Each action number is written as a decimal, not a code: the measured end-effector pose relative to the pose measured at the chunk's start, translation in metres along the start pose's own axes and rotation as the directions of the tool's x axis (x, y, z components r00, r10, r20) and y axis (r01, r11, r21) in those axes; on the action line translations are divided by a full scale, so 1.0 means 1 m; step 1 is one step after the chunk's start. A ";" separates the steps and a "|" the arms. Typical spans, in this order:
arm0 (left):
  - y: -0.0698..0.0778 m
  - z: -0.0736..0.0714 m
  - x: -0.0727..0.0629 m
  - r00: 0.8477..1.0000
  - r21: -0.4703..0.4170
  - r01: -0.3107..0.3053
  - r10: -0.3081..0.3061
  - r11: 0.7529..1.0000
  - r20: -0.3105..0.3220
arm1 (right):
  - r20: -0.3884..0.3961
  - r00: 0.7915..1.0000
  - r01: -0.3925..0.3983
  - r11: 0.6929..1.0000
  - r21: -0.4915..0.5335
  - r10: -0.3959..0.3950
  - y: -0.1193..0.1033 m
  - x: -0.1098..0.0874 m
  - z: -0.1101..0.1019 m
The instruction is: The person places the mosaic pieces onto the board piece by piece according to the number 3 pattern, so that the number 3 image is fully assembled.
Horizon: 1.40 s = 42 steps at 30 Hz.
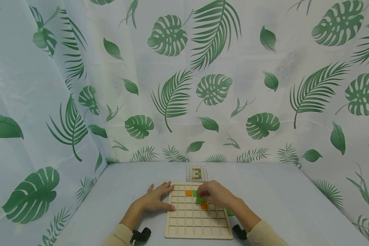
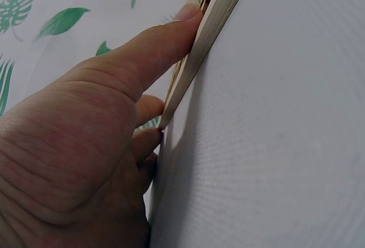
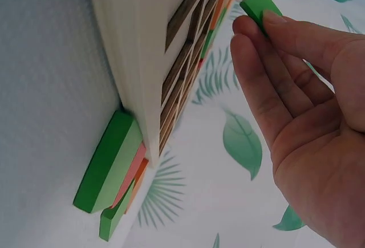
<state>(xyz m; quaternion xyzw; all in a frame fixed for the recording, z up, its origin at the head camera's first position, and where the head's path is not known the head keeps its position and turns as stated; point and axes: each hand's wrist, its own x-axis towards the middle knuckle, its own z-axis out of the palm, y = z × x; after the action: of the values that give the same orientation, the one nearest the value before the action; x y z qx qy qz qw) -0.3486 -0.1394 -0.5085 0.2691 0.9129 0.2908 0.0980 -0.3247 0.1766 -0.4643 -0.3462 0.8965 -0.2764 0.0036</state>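
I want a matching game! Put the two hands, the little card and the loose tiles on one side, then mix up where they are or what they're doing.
Things:
1. Left hand
2. Right hand
3. Little card
4. Loose tiles

Places and doings:
A. Lying just past the far edge of the wooden board
B. Pinching a green tile
C. On the table beside the board's right edge
D. Touching the board's left edge

Right pairs: 1-D, 2-B, 3-A, 4-C
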 end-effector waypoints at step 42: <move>-0.001 0.001 0.001 1.000 -0.002 0.011 -0.011 1.000 0.001 | 0.086 0.994 0.074 0.997 -0.003 -0.074 -0.018 -0.001 0.003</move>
<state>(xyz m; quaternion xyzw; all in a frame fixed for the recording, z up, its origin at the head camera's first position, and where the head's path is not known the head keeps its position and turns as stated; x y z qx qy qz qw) -0.3491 -0.1392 -0.5099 0.2643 0.9139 0.2912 0.1005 -0.3119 0.1648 -0.4583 -0.3907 0.8829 -0.2587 0.0309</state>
